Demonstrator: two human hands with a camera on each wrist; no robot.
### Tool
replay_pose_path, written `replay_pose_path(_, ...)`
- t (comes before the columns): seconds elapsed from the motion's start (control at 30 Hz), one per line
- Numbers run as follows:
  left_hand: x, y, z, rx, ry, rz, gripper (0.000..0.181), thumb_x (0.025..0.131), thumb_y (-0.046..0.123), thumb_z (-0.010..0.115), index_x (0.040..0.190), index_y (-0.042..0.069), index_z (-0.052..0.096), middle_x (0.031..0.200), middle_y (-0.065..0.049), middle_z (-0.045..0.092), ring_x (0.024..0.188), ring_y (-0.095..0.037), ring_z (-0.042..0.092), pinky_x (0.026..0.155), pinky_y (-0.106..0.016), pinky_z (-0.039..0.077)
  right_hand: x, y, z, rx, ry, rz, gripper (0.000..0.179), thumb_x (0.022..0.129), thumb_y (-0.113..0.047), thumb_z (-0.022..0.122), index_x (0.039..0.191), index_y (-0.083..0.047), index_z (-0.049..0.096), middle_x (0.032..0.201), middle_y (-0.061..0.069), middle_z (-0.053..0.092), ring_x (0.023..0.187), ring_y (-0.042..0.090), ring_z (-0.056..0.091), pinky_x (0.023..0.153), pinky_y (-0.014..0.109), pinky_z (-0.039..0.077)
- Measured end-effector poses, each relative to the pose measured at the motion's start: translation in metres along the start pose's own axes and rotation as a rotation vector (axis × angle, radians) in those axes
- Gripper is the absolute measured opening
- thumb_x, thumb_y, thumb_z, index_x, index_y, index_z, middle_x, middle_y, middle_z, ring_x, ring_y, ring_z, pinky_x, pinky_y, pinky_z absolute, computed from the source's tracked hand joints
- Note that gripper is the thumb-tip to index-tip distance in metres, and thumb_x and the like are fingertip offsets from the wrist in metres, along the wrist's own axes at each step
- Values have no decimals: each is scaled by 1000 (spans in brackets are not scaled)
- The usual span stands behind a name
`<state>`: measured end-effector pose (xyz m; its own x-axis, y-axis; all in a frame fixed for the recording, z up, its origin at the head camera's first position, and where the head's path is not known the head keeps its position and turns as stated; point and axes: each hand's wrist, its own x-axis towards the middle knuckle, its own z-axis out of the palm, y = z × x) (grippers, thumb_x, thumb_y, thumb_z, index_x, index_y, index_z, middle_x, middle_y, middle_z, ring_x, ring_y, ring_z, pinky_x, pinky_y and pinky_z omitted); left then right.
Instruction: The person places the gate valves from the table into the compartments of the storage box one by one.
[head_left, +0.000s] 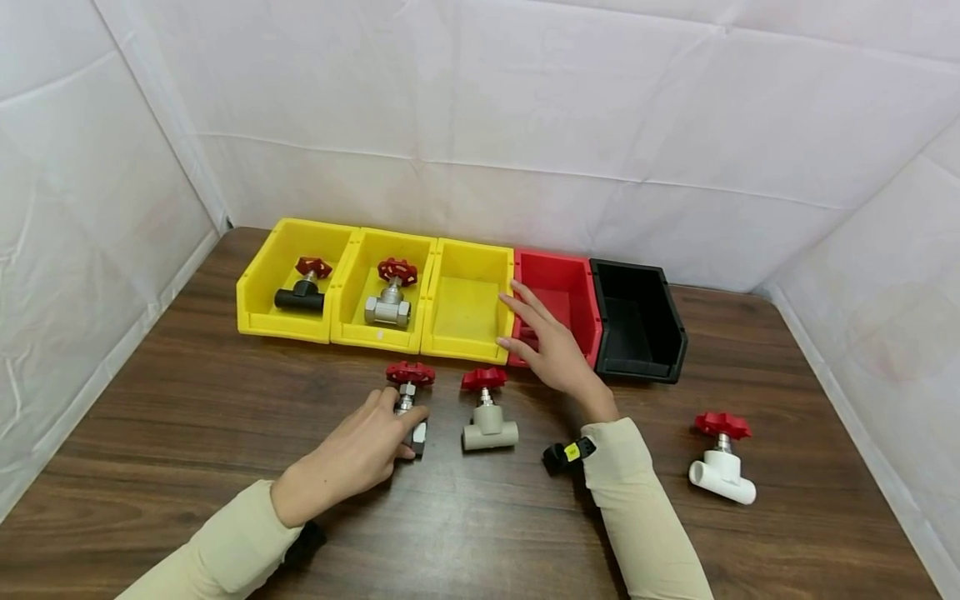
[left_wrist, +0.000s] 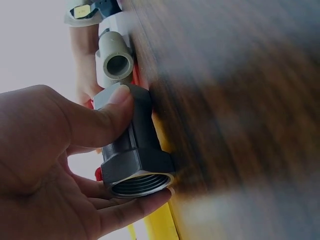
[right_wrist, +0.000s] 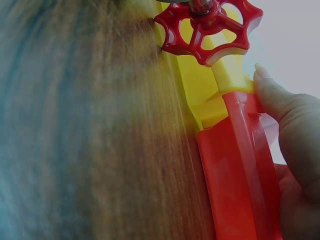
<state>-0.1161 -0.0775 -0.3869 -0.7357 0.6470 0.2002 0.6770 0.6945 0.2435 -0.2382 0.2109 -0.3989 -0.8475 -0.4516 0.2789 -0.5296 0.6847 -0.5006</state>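
Observation:
My left hand (head_left: 341,468) grips a metal gate valve with a red handwheel (head_left: 410,373) at the middle of the table. In the left wrist view the thumb presses on the dark grey hexagonal body (left_wrist: 131,135), and its threaded opening faces the camera. Just right of it stands a beige plastic valve (head_left: 490,429), also red-wheeled. My right hand (head_left: 558,354) reaches over the red bin (head_left: 553,265) with fingers spread, fingertips right at the wall shared with the third yellow bin (head_left: 467,308). Its thumb (right_wrist: 272,95) is beside that rim in the right wrist view.
The left yellow bin (head_left: 283,323) holds a black valve (head_left: 300,296); the second yellow bin (head_left: 375,336) holds a silver valve (head_left: 388,310). A black bin (head_left: 637,333) ends the row. On the right lies a white valve (head_left: 722,475). White sheeting (head_left: 540,108) encloses the table.

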Motion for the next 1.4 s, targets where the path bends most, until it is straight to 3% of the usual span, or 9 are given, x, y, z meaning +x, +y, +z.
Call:
replay_pose_path(0.73,1,1,-1,9,5,-7,35,82,10,76,114,2,65,85,-19,52,69,-24,45,49,-29,40,-1,0,-1,6,-4,11,69,90,-35,66,150,-28,33,158,-11,16,124,23,48,93,40,47)
replay_pose_path(0.9,3,2,-2,30,27,14,36,82,10,76,115,1,64,92,-26,55,73,-28,51,50,-29,43,0,-1,-1,13,-9,12,69,90,-35,66,150,-28,33,158,-10,16,125,23,46,93,40,46)
replay_pose_path(1.1,12,3,-10,75,83,48,35,81,12,77,113,1,65,95,-28,55,74,-30,51,49,-27,42,-1,-1,-2,10,-7,12,69,90,-35,66,150,-29,33,157,-11,16,124,23,47,94,40,46)
replay_pose_path(1.23,22,6,-19,78,77,57,34,82,12,76,113,2,65,93,-25,55,72,-26,47,50,-27,39,-1,-1,-1,13,-2,4,69,90,-35,66,150,-29,33,157,-10,17,125,23,47,94,41,45)
replay_pose_path(1.4,37,8,-29,81,67,49,33,84,15,75,114,5,64,99,-26,57,81,-30,52,58,-31,47,0,0,0,18,4,2,68,90,-35,66,150,-29,34,157,-10,17,128,22,44,95,41,45)
